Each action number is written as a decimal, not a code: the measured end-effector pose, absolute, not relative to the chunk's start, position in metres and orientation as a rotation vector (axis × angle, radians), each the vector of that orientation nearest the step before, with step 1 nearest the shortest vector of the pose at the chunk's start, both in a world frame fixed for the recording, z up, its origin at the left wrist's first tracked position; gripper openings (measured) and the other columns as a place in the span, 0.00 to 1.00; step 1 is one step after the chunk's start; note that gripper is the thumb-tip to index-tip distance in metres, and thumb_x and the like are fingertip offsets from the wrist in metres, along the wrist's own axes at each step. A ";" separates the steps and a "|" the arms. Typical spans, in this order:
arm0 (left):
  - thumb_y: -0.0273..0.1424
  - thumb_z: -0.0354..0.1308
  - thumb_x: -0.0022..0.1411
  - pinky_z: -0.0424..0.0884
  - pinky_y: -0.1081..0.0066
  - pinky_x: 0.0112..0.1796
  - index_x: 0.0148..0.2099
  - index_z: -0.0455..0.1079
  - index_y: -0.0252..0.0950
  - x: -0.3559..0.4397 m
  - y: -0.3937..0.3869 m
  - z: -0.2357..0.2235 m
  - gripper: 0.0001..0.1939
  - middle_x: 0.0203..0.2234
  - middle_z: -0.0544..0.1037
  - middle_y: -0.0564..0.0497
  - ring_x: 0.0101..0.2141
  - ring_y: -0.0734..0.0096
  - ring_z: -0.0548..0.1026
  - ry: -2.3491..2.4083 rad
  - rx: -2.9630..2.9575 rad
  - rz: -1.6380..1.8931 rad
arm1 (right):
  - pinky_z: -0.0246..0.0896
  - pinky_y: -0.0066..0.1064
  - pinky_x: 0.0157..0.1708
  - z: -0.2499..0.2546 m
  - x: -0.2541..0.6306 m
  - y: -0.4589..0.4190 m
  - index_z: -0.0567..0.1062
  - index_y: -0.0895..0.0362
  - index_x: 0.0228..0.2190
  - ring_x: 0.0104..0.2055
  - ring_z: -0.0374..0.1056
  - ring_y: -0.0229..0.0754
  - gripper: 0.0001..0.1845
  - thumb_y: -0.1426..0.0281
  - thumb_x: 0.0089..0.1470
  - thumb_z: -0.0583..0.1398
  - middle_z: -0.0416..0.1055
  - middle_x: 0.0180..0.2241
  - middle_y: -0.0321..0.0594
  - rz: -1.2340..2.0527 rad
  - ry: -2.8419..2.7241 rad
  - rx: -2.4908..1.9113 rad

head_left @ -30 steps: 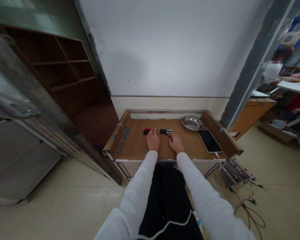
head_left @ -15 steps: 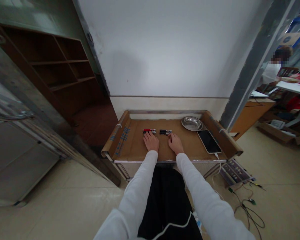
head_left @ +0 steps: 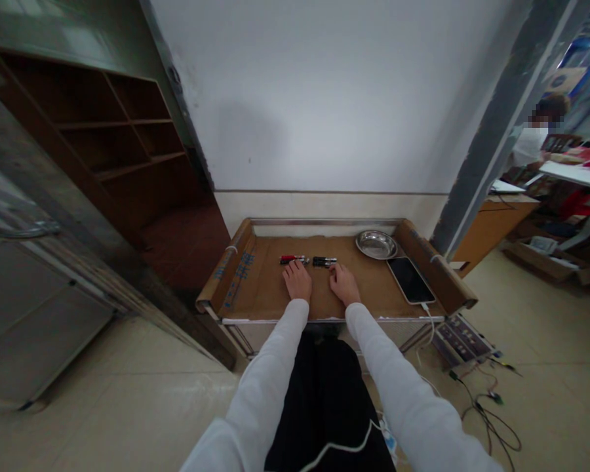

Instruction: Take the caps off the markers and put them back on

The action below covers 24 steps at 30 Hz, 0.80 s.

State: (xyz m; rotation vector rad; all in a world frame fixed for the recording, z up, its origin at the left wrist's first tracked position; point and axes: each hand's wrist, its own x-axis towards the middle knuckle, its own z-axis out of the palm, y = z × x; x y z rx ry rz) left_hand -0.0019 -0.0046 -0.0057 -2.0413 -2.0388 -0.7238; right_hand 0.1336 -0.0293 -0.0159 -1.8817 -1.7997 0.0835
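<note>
My left hand rests on the brown sheet, fingers reaching forward onto the near edge of a small group of short sticks. One is a red stick with a silver end; dark ones lie just below it, partly covered by my fingertips. To the right is a second group of black sticks, also with silver ends, lying side by side. My right hand lies at their near right corner, fingers loosely bent and apart, its fingertips close to the lowest stick. The sticks are too small to name more exactly.
Right of the hands are a round metal dish and a phone with a white cable. Brown sheeting covers the tray-like table, with raised sides left and right. A box with cables is on the floor. Another person sits far right.
The silver end of a dark stick by my left hand now shows slightly farther right and tilted. My right hand has barely moved; the view has shifted slightly.
</note>
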 end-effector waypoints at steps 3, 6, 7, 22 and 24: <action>0.27 0.39 0.67 0.66 0.60 0.43 0.46 0.65 0.29 -0.002 -0.002 -0.007 0.15 0.41 0.71 0.37 0.42 0.56 0.71 -1.938 -2.158 -0.807 | 0.59 0.34 0.47 -0.018 0.133 -0.028 0.67 0.62 0.49 0.45 0.67 0.45 0.20 0.75 0.55 0.50 0.71 0.44 0.49 0.069 -1.760 -1.847; 0.27 0.41 0.67 0.67 0.65 0.43 0.46 0.65 0.31 -0.002 0.002 -0.008 0.12 0.42 0.70 0.38 0.42 0.60 0.72 -1.703 -2.393 -0.957 | 0.61 0.35 0.48 -0.018 0.133 -0.030 0.60 0.61 0.57 0.48 0.67 0.47 0.26 0.73 0.56 0.50 0.68 0.50 0.51 0.060 -1.731 -1.777; 0.26 0.42 0.67 0.68 0.66 0.43 0.46 0.65 0.32 -0.003 0.002 -0.008 0.12 0.42 0.71 0.40 0.42 0.62 0.72 -1.623 -2.466 -1.004 | 0.61 0.36 0.48 -0.017 0.133 -0.031 0.59 0.60 0.58 0.49 0.67 0.47 0.27 0.72 0.57 0.51 0.67 0.51 0.50 0.062 -1.732 -1.756; 0.28 0.51 0.64 0.71 0.61 0.47 0.49 0.59 0.36 -0.006 0.006 -0.015 0.11 0.41 0.68 0.46 0.42 0.67 0.72 -1.149 -2.774 -1.545 | 0.61 0.35 0.47 -0.016 0.136 -0.031 0.72 0.58 0.42 0.45 0.65 0.45 0.13 0.73 0.57 0.53 0.69 0.43 0.47 0.016 -1.816 -1.709; 0.29 0.52 0.64 0.70 0.59 0.48 0.50 0.58 0.36 -0.006 0.008 -0.017 0.13 0.42 0.68 0.44 0.44 0.64 0.71 -1.121 -2.720 -1.593 | 0.60 0.36 0.48 -0.017 0.136 -0.030 0.72 0.58 0.42 0.45 0.65 0.45 0.12 0.72 0.57 0.53 0.70 0.42 0.47 0.025 -1.813 -1.680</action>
